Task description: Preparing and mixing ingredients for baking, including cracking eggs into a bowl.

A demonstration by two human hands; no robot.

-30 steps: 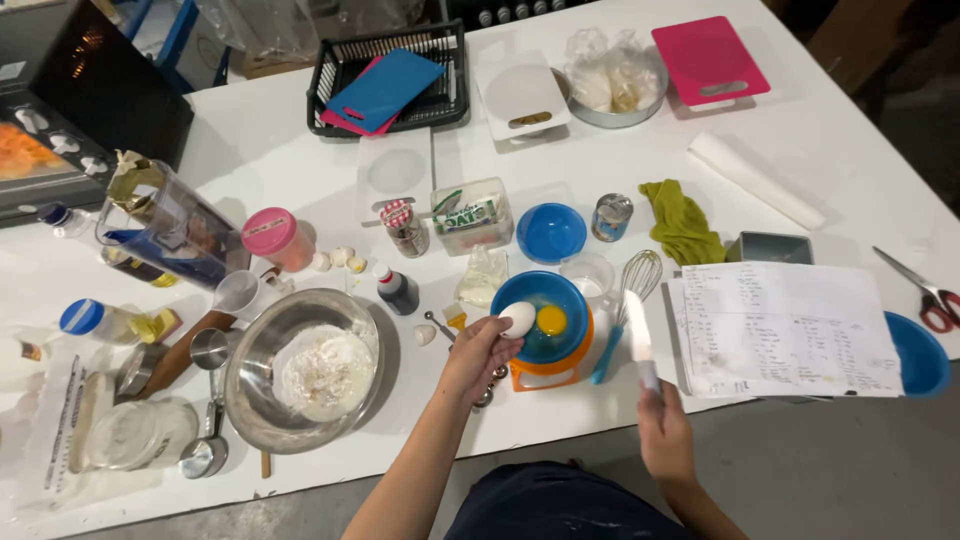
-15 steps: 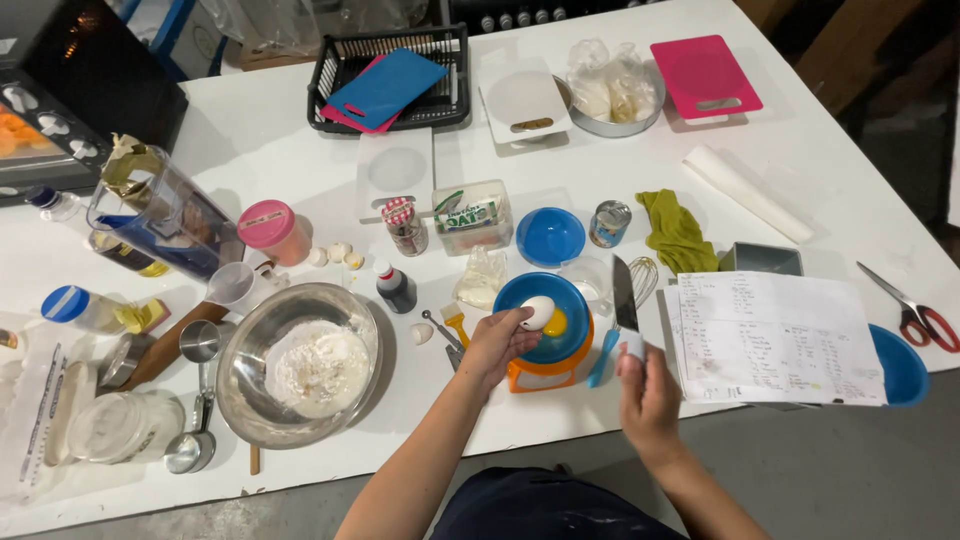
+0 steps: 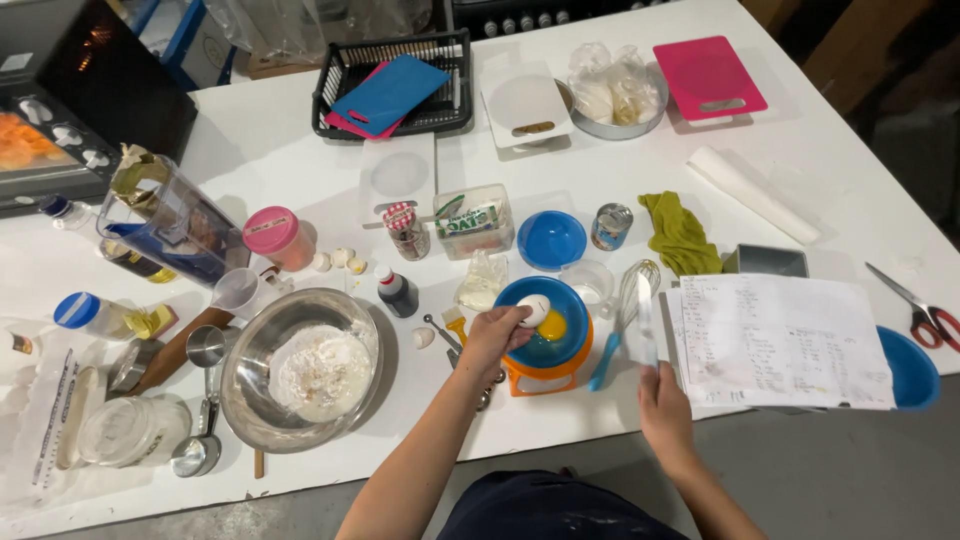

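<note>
My left hand holds a white egg over the left rim of a blue bowl. An egg yolk lies inside that bowl, which sits on an orange base. My right hand grips a knife with its blade pointing away from me, just right of the bowl. A steel mixing bowl with flour stands to the left of my left hand.
Sheets of paper, a whisk, a blue-handled tool, scissors, a tin can, a green cloth, jars, bottles, loose eggshells, a black basket and cutting boards crowd the white table.
My right hand with the knife has swung right and back down, away from the bowl. My left hand keeps the egg over the bowl's rim.
</note>
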